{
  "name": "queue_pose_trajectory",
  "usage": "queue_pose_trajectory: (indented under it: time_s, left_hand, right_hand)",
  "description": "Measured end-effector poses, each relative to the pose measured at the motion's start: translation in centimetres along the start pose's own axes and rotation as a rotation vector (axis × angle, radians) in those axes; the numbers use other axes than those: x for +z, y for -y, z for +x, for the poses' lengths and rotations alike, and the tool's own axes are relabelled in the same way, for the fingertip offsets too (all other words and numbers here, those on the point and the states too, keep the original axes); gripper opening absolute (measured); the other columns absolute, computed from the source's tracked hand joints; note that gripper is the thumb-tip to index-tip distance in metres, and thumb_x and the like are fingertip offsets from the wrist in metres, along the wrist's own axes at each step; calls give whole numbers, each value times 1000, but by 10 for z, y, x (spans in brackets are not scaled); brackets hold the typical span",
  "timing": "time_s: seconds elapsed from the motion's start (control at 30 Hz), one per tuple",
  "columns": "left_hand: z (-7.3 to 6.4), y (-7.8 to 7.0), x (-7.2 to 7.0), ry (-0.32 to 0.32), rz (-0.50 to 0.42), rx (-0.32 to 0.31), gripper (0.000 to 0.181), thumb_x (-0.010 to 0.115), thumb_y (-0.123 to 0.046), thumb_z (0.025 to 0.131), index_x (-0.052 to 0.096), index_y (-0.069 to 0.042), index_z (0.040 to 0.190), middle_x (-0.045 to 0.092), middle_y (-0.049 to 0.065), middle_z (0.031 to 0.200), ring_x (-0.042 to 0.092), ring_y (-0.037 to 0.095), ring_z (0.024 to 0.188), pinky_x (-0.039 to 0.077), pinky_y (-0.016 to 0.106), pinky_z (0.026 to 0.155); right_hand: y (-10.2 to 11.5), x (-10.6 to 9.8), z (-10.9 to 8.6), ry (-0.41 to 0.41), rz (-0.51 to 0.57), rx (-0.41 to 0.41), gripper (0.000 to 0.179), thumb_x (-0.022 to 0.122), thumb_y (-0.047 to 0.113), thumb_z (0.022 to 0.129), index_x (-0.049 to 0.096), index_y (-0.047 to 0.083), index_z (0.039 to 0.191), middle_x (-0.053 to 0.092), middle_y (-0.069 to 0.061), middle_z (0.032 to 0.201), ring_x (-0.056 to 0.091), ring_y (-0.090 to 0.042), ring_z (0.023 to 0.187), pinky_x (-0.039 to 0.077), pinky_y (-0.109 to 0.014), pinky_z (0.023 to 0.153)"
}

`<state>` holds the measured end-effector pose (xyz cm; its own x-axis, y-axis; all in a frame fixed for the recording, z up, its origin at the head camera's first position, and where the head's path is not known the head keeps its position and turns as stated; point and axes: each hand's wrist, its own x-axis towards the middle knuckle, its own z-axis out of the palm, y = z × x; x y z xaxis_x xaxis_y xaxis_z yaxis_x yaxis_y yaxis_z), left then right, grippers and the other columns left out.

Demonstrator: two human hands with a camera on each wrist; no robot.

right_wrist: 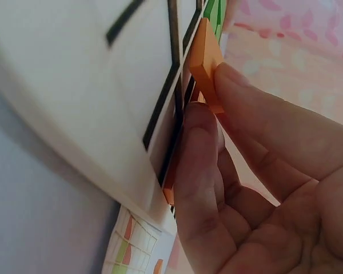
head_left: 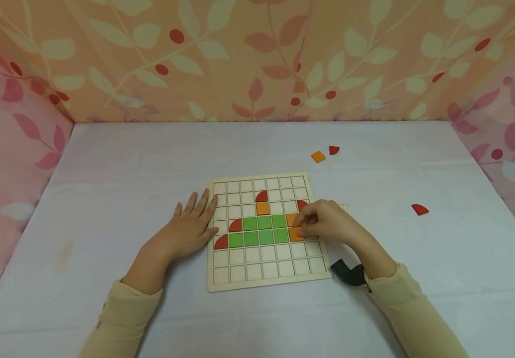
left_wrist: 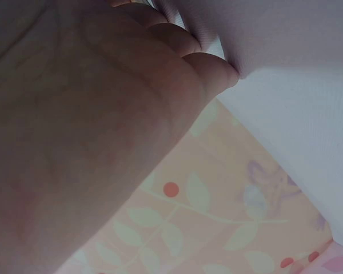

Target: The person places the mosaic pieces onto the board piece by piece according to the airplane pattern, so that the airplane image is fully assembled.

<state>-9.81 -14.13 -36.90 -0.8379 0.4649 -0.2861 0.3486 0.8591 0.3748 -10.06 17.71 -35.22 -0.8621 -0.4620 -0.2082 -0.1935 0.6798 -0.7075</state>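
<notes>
A pale wooden grid board point(head_left: 239, 283) carries green square tiles point(head_left: 250, 238), orange square tiles point(head_left: 263, 209) and red quarter-round tiles point(head_left: 220, 242). Over the board's right side, my right hand point(head_left: 333, 221) pinches an orange square tile point(right_wrist: 204, 60) between thumb and finger. That tile leans at a slant against the grid in the right wrist view. Another red quarter-round tile point(head_left: 302, 204) is partly hidden behind the fingers. My left hand point(head_left: 186, 231) rests flat with fingers spread, its fingertips and thumb at the board's left edge.
Beyond the board lie a loose orange square tile point(head_left: 318, 156) and a red quarter-round tile point(head_left: 334, 149). Another red tile point(head_left: 420, 209) lies far right. A printed pattern card point(right_wrist: 131, 245) shows beside the board. Patterned curtains point(head_left: 257, 59) border the white table point(head_left: 150, 149).
</notes>
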Motion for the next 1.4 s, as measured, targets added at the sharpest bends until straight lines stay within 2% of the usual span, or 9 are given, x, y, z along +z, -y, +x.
queue_pose_trajectory:
  time_s: [0.43,0.87,1.4]
  left_hand:
    - [0,1,1,0,-5,1,68,45,-29,99,10,-2,151,-3,18,156,-6,40,141,1,63,108]
    - [0,0,0,-2,-12,5,68,45,-30,99,10,-3,151,-2,18,156,-6,40,141,1,63,108]
    - [0,1,1,-5,-13,10,67,45,-30,99,11,-3,151,-3,18,156,-5,40,141,1,64,108]
  right_hand:
    - [-2,1,-1,-10,-12,-3,7,76,5,77,72,7,83,65,4,73,57,-11,68,48,-28,64]
    - [-5,-2,0,-4,51,15,6,77,4,76,72,6,80,66,2,76,59,-13,70,50,-28,65]
    - [-4,-4,-2,37,67,12,5,75,3,78,71,2,82,66,0,77,57,-13,69,49,-26,64]
